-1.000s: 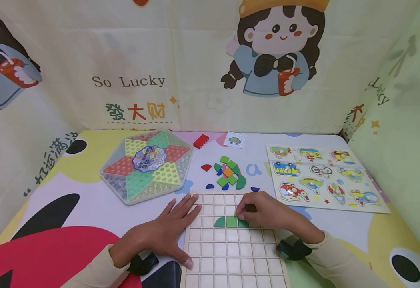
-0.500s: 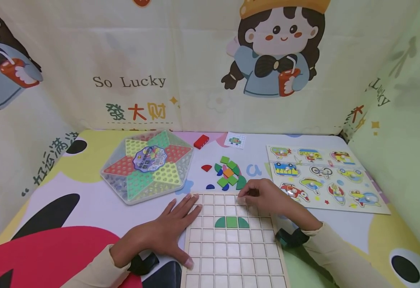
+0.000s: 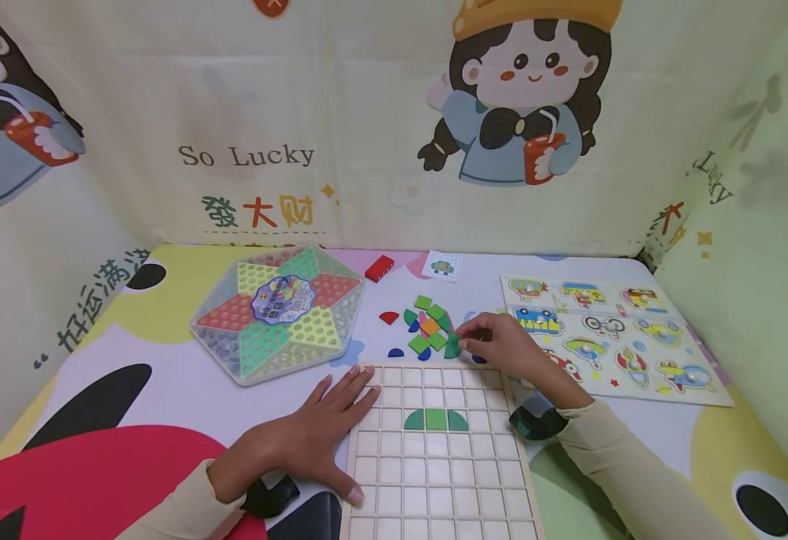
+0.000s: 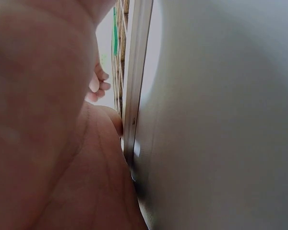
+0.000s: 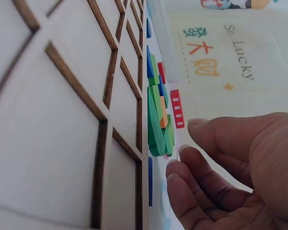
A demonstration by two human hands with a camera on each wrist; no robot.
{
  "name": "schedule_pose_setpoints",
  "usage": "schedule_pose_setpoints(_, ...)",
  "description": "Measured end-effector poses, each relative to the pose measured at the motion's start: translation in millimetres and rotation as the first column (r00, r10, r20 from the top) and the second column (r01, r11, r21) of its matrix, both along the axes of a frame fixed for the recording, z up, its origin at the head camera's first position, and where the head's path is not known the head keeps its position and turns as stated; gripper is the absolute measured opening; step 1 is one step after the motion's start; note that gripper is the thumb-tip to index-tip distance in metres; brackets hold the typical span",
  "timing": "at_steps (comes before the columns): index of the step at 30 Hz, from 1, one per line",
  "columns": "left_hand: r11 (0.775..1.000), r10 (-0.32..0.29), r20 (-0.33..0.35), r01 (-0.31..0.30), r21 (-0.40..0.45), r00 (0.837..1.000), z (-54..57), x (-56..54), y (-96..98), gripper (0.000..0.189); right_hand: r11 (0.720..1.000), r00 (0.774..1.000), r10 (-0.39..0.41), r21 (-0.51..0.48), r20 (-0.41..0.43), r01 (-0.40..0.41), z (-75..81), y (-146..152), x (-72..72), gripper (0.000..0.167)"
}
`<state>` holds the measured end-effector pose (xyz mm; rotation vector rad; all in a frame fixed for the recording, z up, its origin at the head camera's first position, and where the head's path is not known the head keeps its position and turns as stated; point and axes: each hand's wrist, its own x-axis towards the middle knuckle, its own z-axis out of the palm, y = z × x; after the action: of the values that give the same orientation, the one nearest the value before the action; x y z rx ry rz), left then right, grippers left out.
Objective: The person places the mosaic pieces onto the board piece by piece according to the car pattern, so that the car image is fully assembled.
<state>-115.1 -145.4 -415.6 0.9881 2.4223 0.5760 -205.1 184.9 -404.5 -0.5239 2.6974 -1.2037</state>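
Note:
A wooden grid board (image 3: 434,474) lies in front of me. One row holds a green square tile (image 3: 436,419) between two green quarter-circle tiles (image 3: 458,421). My left hand (image 3: 314,435) rests spread on the board's left edge, thumb and fingertips over the frame. Beyond the far edge, my right hand (image 3: 507,346) hovers at the right of a heap of tiles, fingers bent, close to a green rounded tile (image 3: 452,347). In the right wrist view, a gap shows between its thumb and fingers (image 5: 185,191), with nothing held. An orange square tile (image 3: 430,327) lies in the heap.
A blue half-circle tile (image 3: 396,352) and a red tile (image 3: 389,318) lie left of the heap. Behind are a red box (image 3: 380,268) and a pattern card (image 3: 442,266). A hexagonal Chinese checkers box (image 3: 283,300) stands left; a vehicle puzzle board (image 3: 610,367) lies right.
My right hand has left the green quarter-circle tile in the board's row and moved up and away to the heap's right side. The left hand stays in place.

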Motion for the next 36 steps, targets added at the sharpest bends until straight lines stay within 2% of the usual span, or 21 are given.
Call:
schedule_pose_setpoints(8,1.000,0.004,0.002,-0.004,-0.007,1.000,-0.3,1.7,0.9,0.122,0.997,0.997,-0.071,0.010,0.043,0.070,-3.3,-7.1,-8.1,0.021)
schedule_pose_setpoints(17,1.000,0.006,-0.010,-0.006,-0.009,1.000,0.6,1.9,1.9,0.121,0.998,0.995,-0.056,0.035,0.086,0.054,-4.3,-10.7,-13.6,0.022)
schedule_pose_setpoints(22,1.000,0.001,-0.012,-0.001,-0.003,1.000,1.1,0.9,1.0,0.121,0.995,0.996,-0.038,0.092,0.078,0.031,-1.2,-12.9,-14.0,0.020)
schedule_pose_setpoints(29,1.000,0.011,-0.008,-0.011,-0.008,1.000,1.8,0.4,1.3,0.122,0.986,0.995,-0.058,0.160,0.085,0.044,0.7,-18.0,-15.3,0.020)
schedule_pose_setpoints(36,0.999,0.018,-0.002,-0.018,-0.029,1.000,-0.3,0.2,2.1,0.123,0.992,0.998,-0.050,0.122,0.044,0.045,-7.1,-16.7,-12.6,0.014)
